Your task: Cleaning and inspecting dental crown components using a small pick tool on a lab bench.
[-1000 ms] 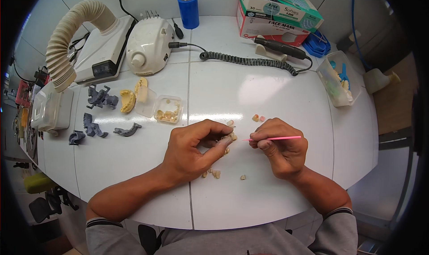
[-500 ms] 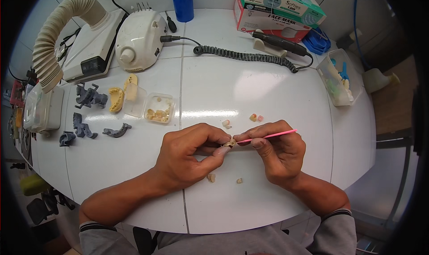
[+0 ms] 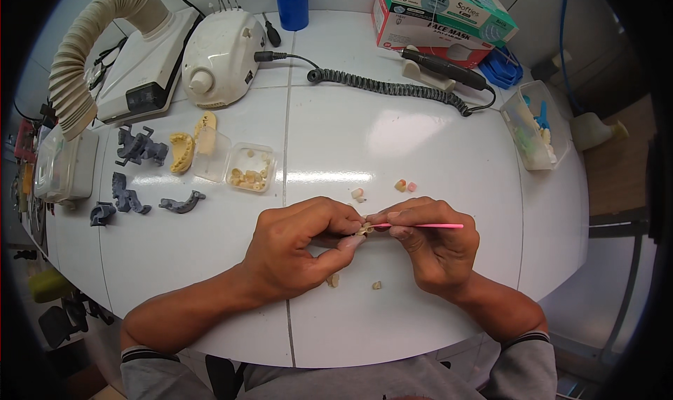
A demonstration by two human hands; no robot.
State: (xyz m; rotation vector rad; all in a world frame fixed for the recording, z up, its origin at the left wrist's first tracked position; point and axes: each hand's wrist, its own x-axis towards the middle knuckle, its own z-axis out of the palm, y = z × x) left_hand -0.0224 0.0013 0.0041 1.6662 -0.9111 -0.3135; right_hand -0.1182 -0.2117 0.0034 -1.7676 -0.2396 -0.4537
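My left hand [image 3: 301,249] is closed, pinching a small ivory tooth-like piece [image 3: 364,229] between thumb and forefinger. My right hand [image 3: 438,253] grips a thin pink stick applicator [image 3: 434,225] whose tip is at that piece, and the fingertips of both hands are close together. A small pale piece with pink on it [image 3: 357,194] lies beyond my fingers, and two little amber and pink pieces [image 3: 406,186] sit to its right. Small beige pieces [image 3: 334,280] lie partly behind my left hand, and another one [image 3: 376,285] is below between my wrists.
A clear tray of ivory pieces [image 3: 252,177], a yellow dental model [image 3: 181,152] and grey printed models [image 3: 140,147] are at left. Behind stand a white micromotor unit [image 3: 217,63], a hose machine [image 3: 137,91], a handpiece [image 3: 442,67] and mask boxes [image 3: 442,18]. An open plastic box [image 3: 526,133] is at right.
My two hands have come together, and the pink stick's tip has moved left onto the held piece. Since half a second ago the stick has tilted to nearly level.
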